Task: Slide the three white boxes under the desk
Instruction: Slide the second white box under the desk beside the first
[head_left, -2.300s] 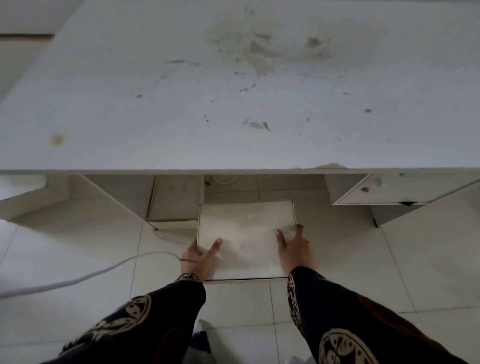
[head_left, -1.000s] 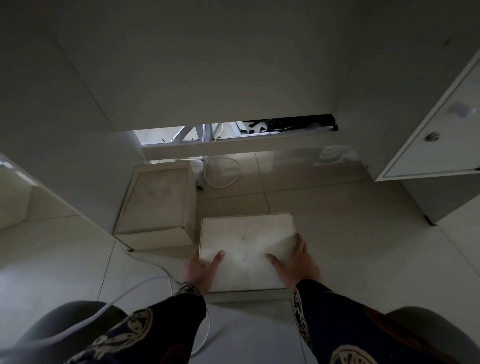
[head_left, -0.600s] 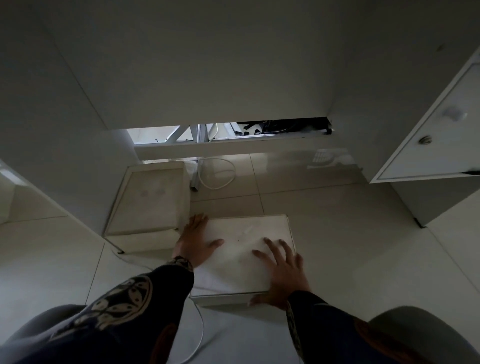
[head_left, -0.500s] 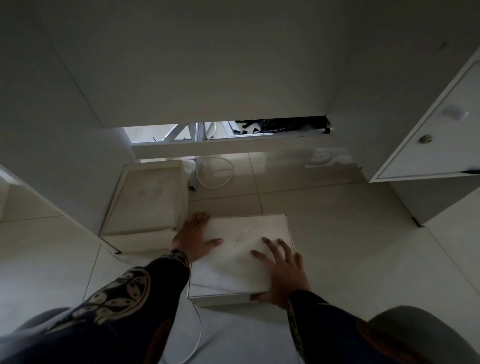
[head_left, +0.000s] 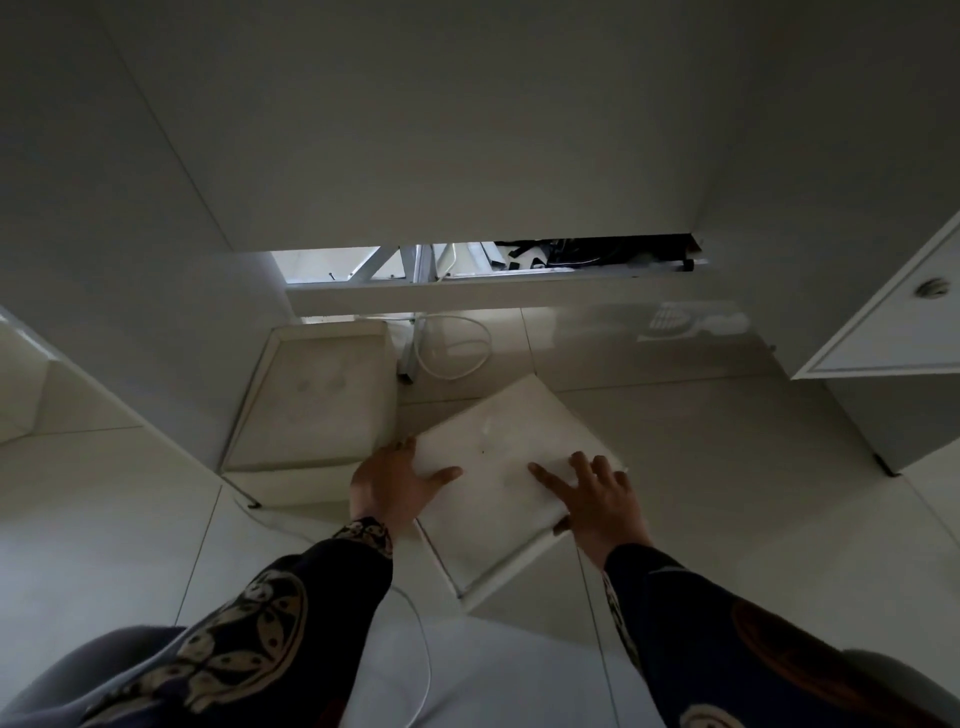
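The left hand (head_left: 390, 486) lies flat and spread at the left corner of a white box (head_left: 506, 478), thumb stretched out across the lid and fingers reaching over the corner; it presses rather than grips. Its forearm comes up from the lower left in a dark patterned sleeve (head_left: 270, 613). Just left of this hand, touching or nearly so, a second white box (head_left: 311, 400) sits on the tiled floor (head_left: 727, 467) under the desk (head_left: 467, 130), against the desk's left panel. A white cable (head_left: 452, 353) loops beyond the hands and another runs beneath the left wrist, its path partly hidden by the sleeve.

The first box is turned diagonally between the two hands. The right hand (head_left: 597, 499) rests open on its right edge, fingers splayed on the lid, thumb tucked at the side wall. To its far right a cabinet door with a round knob (head_left: 932, 287) is cut off by the frame. Dim light blurs the clutter behind the desk's rear gap.
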